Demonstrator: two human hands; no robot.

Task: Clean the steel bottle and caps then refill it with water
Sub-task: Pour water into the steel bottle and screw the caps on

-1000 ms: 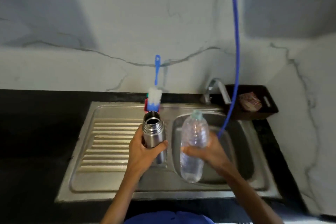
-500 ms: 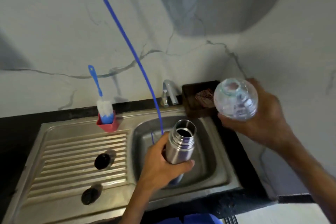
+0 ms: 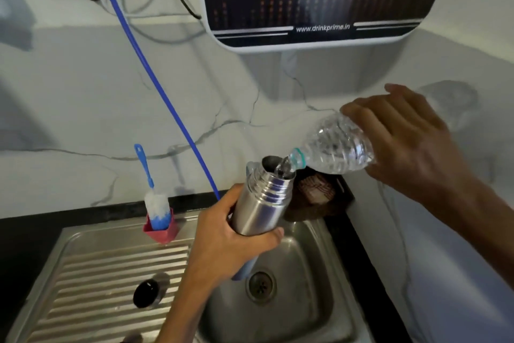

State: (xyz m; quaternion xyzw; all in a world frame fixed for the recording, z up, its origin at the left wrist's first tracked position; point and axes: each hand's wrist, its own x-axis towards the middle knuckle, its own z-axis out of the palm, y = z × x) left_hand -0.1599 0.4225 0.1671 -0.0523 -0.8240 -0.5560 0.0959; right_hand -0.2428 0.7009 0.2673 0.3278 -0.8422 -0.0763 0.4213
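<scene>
**A:** What have you got hold of?

**B:** My left hand (image 3: pixel 222 242) is wrapped round the lower body of the steel bottle (image 3: pixel 261 200), thumb across the front and fingers curled behind, so the open neck leans up and to the right over the sink basin (image 3: pixel 306 287). My right hand (image 3: pixel 406 142) grips the base end of the clear plastic bottle (image 3: pixel 333 150). It is tipped nearly flat, with its mouth just at the steel rim and water running in.

**A:** How will the steel one handle as it fills?

**B:** I judge it rigid and smooth, likely slick if wet, and it should grow heavier by the second. That's why I hold it low on the plain wall, below the threaded rings, where my palm gets the most surface. The plastic one looks thin and crushable, so I'd squeeze it lightly or the stream may surge past the narrow neck.

**A:** And around you?

**B:** One dark cap (image 3: pixel 146 294) lies on the ribbed drainboard (image 3: pixel 97 273) to my left. Behind it, a bottle brush (image 3: pixel 155 203) stands in a red holder (image 3: pixel 161 231). A blue tube (image 3: pixel 155 84) slants down from the wall.
</scene>
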